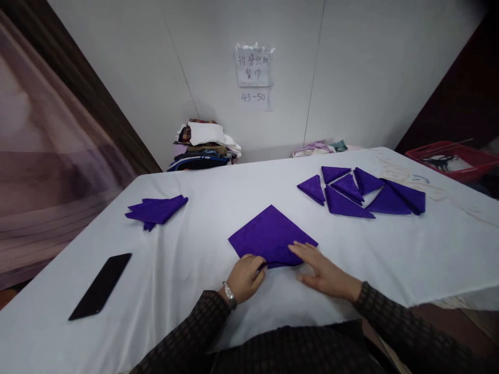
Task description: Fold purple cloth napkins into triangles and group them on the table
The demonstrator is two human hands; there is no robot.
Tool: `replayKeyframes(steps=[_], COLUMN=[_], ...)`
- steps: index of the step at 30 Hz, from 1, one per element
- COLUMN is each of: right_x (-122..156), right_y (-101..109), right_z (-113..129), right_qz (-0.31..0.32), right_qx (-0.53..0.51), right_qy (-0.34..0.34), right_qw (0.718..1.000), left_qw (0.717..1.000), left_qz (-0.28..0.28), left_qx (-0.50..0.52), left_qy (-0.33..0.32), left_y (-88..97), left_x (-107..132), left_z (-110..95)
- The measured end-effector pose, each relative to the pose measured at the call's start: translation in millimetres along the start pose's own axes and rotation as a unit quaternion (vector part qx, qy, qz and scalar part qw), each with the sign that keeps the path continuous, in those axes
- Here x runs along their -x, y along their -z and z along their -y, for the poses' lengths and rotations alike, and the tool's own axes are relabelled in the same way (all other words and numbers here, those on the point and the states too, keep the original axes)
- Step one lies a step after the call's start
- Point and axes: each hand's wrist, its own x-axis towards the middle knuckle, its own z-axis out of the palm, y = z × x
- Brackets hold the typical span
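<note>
A purple cloth napkin [268,234] lies in a diamond shape in front of me, its near edge raised in a low fold. My left hand [245,278], with a silver bracelet at the wrist, is closed on that near edge, pinching the cloth between thumb and fingers. On the right side of the napkin, the stretched fingers of my right hand [322,270] rest flat on the cloth, thumb apart. How many layers the fold has, I cannot tell.
Several folded purple napkins [346,205] lie at the right, and a crumpled purple napkin [158,210] at the left. A black phone-like slab [100,286] is near the table's left edge. Behind the white-covered table [218,192] are piled clothes [206,143]; a red basket [463,166] stands right.
</note>
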Motion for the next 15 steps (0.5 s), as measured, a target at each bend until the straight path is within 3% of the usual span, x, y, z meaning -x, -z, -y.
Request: replayKeyframes(steps=[3, 6, 12, 15], right_x=[-7, -21, -62, -87], right_y=[-23, -31, -11, -8], right_z=[21, 24, -4, -25], right_qz=[-0.023, -0.067, -0.063, -0.074], right_qx=[-0.052, -0.117, -0.207, -0.239], right_qy=[-0.030, -0.083, -0.126, -0.176], right_qw=[0.998, 0.987, 0.968, 0.952], left_qw=[1.000, 0.994, 0.939, 0.927], left_qz=[-0.007, -0.010, -0.032, -0.028], left_qx=[0.017, 0.083, 0.292, 0.288], left_qy=[0.026, 0.073, 0.180, 0.241], left_y=[-2.0, 0.1, 8.5, 10.8], left_x=[-9, -16, -34, -39], left_z=[-10, -15, 7, 29])
